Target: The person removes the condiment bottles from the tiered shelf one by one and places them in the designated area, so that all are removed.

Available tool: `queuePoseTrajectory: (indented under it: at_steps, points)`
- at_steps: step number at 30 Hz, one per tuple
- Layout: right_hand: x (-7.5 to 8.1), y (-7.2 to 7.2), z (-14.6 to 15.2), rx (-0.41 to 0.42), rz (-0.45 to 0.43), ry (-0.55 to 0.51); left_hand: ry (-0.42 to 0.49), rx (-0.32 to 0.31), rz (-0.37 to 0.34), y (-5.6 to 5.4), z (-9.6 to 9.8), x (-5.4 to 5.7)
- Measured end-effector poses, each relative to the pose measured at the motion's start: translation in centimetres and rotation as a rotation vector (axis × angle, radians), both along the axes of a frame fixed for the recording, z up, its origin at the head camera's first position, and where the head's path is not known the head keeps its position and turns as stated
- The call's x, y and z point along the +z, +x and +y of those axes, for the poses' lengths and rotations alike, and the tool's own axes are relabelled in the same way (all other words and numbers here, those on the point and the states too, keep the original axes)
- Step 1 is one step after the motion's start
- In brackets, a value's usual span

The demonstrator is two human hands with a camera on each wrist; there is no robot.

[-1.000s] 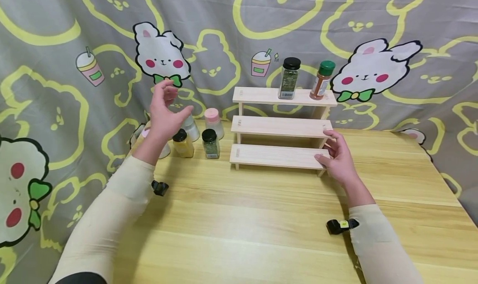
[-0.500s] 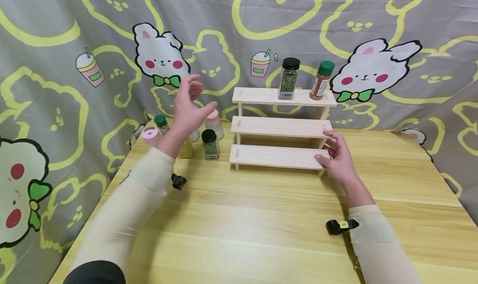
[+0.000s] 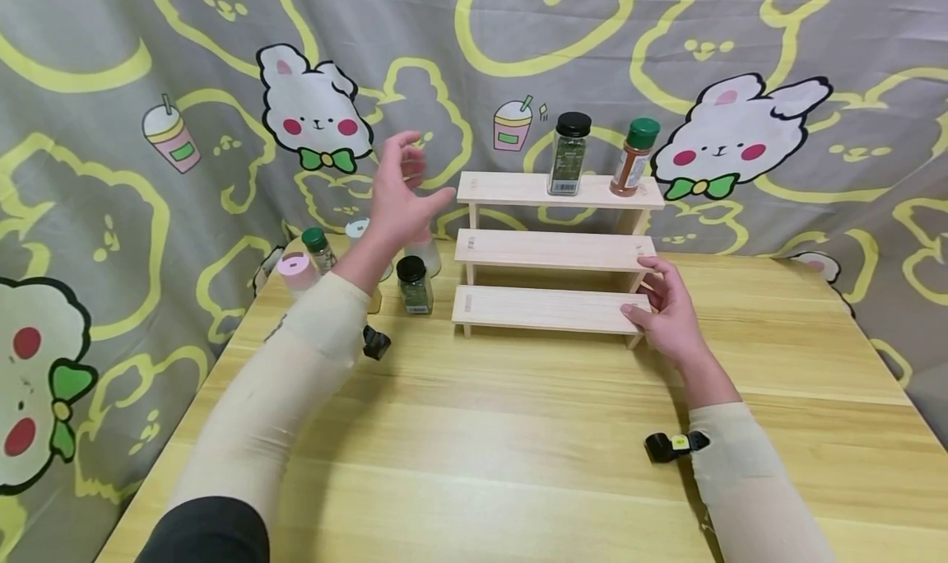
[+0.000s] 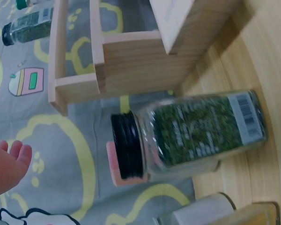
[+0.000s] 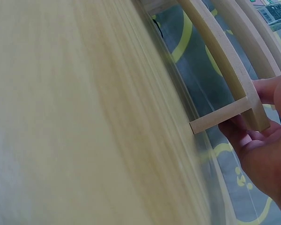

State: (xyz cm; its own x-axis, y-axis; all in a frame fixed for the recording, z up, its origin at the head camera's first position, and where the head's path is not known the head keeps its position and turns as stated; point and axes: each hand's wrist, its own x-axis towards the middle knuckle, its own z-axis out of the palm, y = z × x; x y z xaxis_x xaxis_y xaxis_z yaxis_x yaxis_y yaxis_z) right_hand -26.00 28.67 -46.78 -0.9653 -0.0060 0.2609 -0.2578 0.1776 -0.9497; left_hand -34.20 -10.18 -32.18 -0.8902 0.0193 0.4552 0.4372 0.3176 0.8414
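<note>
My left hand (image 3: 400, 201) is raised over the group of jars, left of a three-step wooden rack (image 3: 544, 308). Its fingers are loosely bent, thumb apart, with nothing held. Below it stands a black-lidded jar of green herbs (image 3: 415, 287), seen close up in the left wrist view as a jar with a barcode label (image 4: 201, 129). With my right hand (image 3: 672, 316) I grip the right end of the rack's lowest step, thumb on top and fingers underneath. A black-lidded herb jar (image 3: 569, 155) and a green-lidded jar of red spice (image 3: 634, 160) stand on the top step.
Behind and beneath my left arm are a pink-lidded jar (image 3: 298, 272), a green-lidded jar (image 3: 318, 248), a pale-lidded jar (image 3: 358, 230) and another pink-lidded jar (image 3: 425, 254), partly hidden. A yellow-filled jar (image 4: 250, 215) is mostly covered. A patterned curtain (image 3: 437, 20) hangs behind the table (image 3: 474, 448).
My left hand has moved right, from over the left jars toward the rack, uncovering the green-lidded jar and hiding much of the yellow one. My right hand stays on the rack.
</note>
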Motion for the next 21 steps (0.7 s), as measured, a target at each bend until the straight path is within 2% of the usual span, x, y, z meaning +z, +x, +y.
queuePoseTrajectory:
  at_steps: [5,13,21]
  points:
    - [-0.1,-0.1,0.0,-0.006,0.001,0.006,0.029,-0.047,-0.007,-0.4,1.2,0.2]
    - [-0.3,-0.2,0.2,0.012,0.023,-0.003,-0.042,-0.057,-0.043,-1.7,2.8,-0.2]
    - [-0.3,-0.1,0.3,0.016,0.027,0.001,-0.061,-0.08,-0.083,-2.5,4.6,-0.2]
